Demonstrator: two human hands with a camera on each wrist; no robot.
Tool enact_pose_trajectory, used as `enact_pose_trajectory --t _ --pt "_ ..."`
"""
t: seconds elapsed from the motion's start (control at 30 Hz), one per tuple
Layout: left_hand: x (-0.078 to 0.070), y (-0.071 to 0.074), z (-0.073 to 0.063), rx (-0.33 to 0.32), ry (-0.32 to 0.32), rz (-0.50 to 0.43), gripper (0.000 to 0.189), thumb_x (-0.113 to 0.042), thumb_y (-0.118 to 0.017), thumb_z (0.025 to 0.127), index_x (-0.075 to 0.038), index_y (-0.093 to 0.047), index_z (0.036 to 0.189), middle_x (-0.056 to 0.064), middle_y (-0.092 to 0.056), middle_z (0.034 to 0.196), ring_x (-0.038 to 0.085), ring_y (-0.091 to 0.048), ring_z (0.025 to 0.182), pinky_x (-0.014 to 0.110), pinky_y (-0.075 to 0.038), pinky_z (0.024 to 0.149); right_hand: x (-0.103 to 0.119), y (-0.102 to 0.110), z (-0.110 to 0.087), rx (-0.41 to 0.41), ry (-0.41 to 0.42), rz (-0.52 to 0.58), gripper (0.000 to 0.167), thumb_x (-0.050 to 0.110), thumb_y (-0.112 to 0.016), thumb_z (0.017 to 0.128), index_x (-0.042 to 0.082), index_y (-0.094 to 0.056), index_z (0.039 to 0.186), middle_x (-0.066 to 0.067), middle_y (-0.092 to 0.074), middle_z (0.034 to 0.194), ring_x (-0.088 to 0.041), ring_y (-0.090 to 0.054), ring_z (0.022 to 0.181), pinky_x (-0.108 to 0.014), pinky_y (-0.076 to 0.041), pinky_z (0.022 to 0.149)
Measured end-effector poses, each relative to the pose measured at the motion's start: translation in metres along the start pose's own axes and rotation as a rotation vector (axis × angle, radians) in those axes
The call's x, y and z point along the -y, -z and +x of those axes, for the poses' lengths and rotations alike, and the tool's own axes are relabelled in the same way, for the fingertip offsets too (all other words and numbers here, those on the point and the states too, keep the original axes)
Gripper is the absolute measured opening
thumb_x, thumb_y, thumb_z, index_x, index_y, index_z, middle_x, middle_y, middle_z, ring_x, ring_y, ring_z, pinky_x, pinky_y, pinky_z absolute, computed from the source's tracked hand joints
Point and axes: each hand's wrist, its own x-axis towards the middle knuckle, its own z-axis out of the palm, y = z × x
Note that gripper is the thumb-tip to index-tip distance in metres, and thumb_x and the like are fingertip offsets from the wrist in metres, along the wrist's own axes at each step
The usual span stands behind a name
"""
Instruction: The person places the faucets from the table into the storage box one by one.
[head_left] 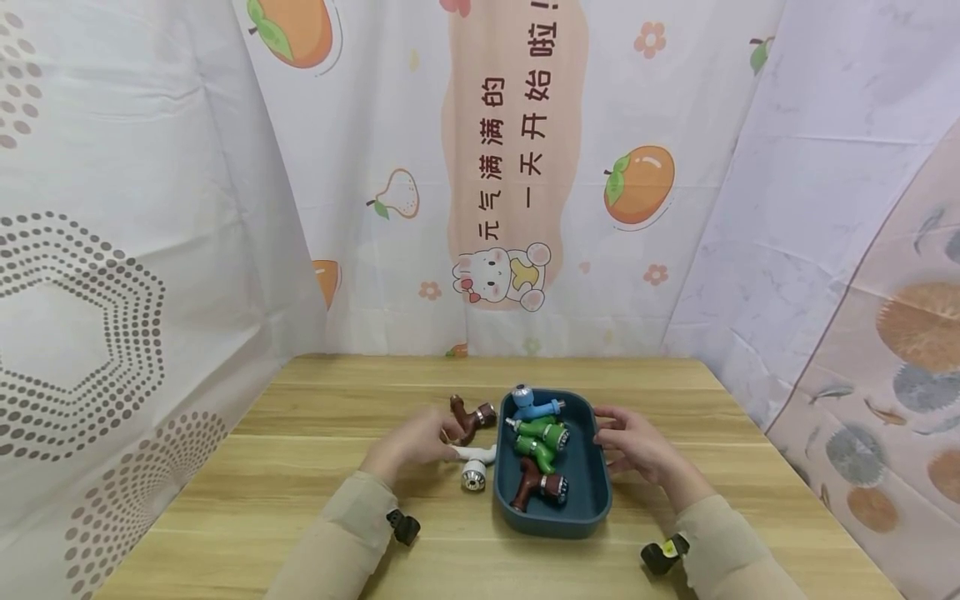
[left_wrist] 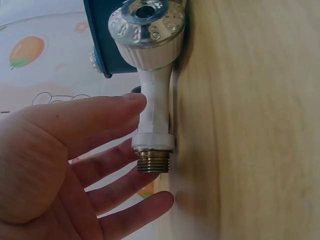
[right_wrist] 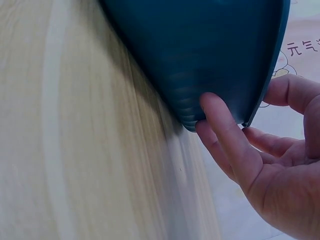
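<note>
A white plastic tap (head_left: 474,468) with a chrome-ringed knob and brass-coloured thread lies on the table, left of a dark blue tub (head_left: 551,527). My left hand (head_left: 420,437) is at this tap. In the left wrist view its thumb (left_wrist: 120,106) overlaps the white stem, and the other fingers are spread loosely beyond it; firm contact cannot be made out. At the tub's right side, my right hand (head_left: 637,446) holds the rim, several fingers (right_wrist: 227,132) against the outer wall. Inside the tub lie a blue tap (head_left: 536,408), two green taps (head_left: 536,450) and a brown tap (head_left: 529,482).
Another brown tap (head_left: 471,421) lies on the wooden table (head_left: 315,467), beyond the white one and close to the tub's left wall. Printed curtains (head_left: 375,275) hang behind the table and along both sides. Each wrist carries a small black camera (head_left: 405,527).
</note>
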Motion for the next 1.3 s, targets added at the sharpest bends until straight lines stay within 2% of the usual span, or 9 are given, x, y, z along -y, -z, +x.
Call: enact_pose_trajectory --t 0.27,0.53,0.67,0.97,1.3 --pt "-0.004 -0.003 -0.001 0.008 -0.004 0.015 0.027 -0.008 -0.083 0.082 -0.004 -0.076 0.108 0.003 -0.072 0.101 0.020 -0.064 0.092 0.041 -0.054 0.083 0.000 0.000 0.000 0.006 0.000 0.000 0.065 0.005 -0.060 0.095 -0.007 -0.033 0.153 -0.035 -0.053 0.134 -0.034 -0.066 0.101 -0.053 -0.060 0.072" --pt "-0.001 -0.010 0.001 0.003 -0.031 0.029 0.019 -0.008 -0.082 0.081 -0.012 -0.078 0.099 -0.008 -0.068 0.092 0.012 -0.059 0.083 0.033 -0.051 0.075 0.001 0.000 -0.001 -0.003 -0.012 -0.002 0.063 0.005 -0.059 0.096 -0.006 -0.033 0.153 -0.034 -0.053 0.134 -0.033 -0.067 0.101 -0.053 -0.060 0.072" --pt "-0.002 -0.011 0.002 -0.008 -0.054 0.039 0.018 -0.004 -0.080 0.079 -0.012 -0.078 0.095 -0.008 -0.067 0.088 0.011 -0.057 0.079 0.030 -0.049 0.072 0.001 -0.001 -0.001 -0.012 -0.016 -0.007 0.063 0.004 -0.059 0.096 -0.005 -0.034 0.153 -0.034 -0.053 0.134 -0.033 -0.067 0.101 -0.052 -0.060 0.071" --pt "-0.002 -0.011 0.003 -0.005 -0.049 0.048 0.019 -0.001 -0.078 0.080 -0.013 -0.079 0.094 -0.009 -0.068 0.088 0.011 -0.057 0.081 0.030 -0.050 0.076 0.001 0.000 0.000 -0.015 -0.010 -0.009 0.063 0.005 -0.060 0.096 -0.005 -0.035 0.153 -0.033 -0.053 0.134 -0.033 -0.067 0.101 -0.052 -0.060 0.071" --pt "-0.002 -0.010 0.003 0.009 -0.052 0.062 0.020 0.002 -0.077 0.082 -0.016 -0.080 0.092 -0.010 -0.068 0.086 0.009 -0.056 0.077 0.031 -0.049 0.074 0.002 -0.001 -0.002 -0.006 -0.010 -0.001 0.065 0.006 -0.061 0.095 -0.006 -0.034 0.152 -0.035 -0.053 0.134 -0.035 -0.066 0.103 -0.053 -0.060 0.072"
